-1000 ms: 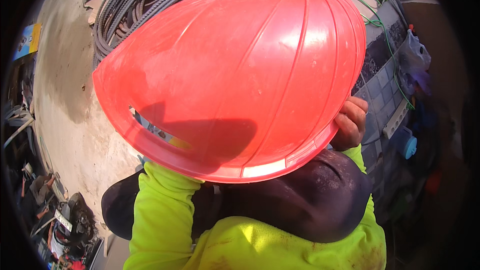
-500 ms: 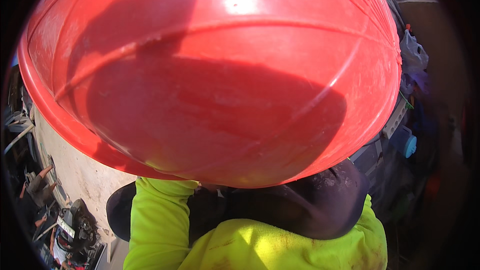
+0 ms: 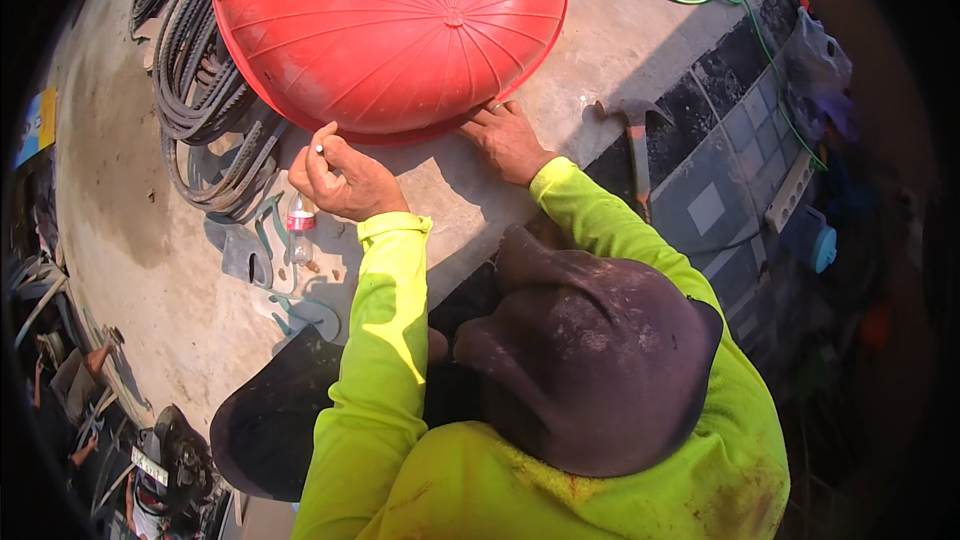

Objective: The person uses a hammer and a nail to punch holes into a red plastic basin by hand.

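A large red ribbed tub (image 3: pixel 400 50) lies bottom up on the concrete ahead of me. My left hand (image 3: pixel 345 178) is closed beside the tub's near rim, pinching a small thin stick with a pale round tip (image 3: pixel 320 149); what the stick is cannot be made out. My right hand (image 3: pixel 505 143) has its fingers bent at the near rim, their tips partly hidden under the edge. Below my left hand stands a clear plastic bottle (image 3: pixel 300 228) with a red label. A claw hammer (image 3: pixel 638 145) lies to the right of my right hand.
Coiled steel bars (image 3: pixel 190 90) lie left of the tub. A grey boot-like piece (image 3: pixel 240 252) and a sandal (image 3: pixel 308 312) sit near the bottle. To the right are patterned tiles (image 3: pixel 705 208), a green cable (image 3: pixel 745 5), a power strip (image 3: pixel 790 192) and a plastic bag (image 3: pixel 820 65).
The red tub, which was close up and filled much of the view, is now farther away on the ground. Both my hands and the things around them have come into sight.
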Available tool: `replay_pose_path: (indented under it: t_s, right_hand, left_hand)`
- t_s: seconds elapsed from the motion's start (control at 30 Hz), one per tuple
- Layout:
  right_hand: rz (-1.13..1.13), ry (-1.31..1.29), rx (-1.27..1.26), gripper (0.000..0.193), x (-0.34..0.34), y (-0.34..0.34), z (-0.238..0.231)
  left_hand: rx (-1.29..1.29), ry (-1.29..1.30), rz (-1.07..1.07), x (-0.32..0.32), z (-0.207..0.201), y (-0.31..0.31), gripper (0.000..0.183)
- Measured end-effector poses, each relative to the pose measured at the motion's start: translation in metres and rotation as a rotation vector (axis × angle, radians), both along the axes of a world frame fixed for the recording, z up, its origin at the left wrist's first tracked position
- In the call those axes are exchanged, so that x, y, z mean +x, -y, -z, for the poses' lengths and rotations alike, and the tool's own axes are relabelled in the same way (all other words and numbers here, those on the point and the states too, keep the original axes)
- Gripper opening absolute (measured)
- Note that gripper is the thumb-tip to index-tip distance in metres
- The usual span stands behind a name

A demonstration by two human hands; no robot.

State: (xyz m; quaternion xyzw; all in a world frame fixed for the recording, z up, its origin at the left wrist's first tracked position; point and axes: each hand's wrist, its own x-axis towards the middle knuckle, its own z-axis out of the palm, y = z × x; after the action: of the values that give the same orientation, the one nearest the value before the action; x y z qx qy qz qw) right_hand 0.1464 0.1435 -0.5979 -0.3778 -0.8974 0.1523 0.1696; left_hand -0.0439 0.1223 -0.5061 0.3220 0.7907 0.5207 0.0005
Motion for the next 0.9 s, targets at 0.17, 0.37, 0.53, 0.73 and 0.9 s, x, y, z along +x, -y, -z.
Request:
replay_pose_path:
  t_s: [0.17, 0.37, 0.53, 0.73, 0.9]
  right_hand:
    - [0.19, -0.303, -0.25, 0.034, 0.012, 0.011, -0.023]
    - [0.711, -0.451, -0.178, 0.02, 0.089, 0.034, -0.031]
    - [0.985, -0.247, -0.1, 0.031, 0.161, 0.066, -0.042]
    - [1.013, -0.127, -0.233, 0.043, 0.177, 0.095, -0.043]
    - [0.956, -0.045, -0.297, 0.044, 0.186, 0.097, -0.039]
  left_hand:
    - [0.001, 0.178, 0.496, 0.067, 0.013, 0.013, 0.018]
    - [-0.072, 0.147, 0.691, 0.096, 0.065, 0.017, 0.016]
    - [-0.075, 0.209, 0.556, 0.114, 0.083, 0.009, 0.02]
    - [-0.112, 0.197, 0.434, 0.133, 0.114, -0.001, 0.019]
    - [-0.125, 0.16, 0.389, 0.143, 0.119, -0.006, 0.019]
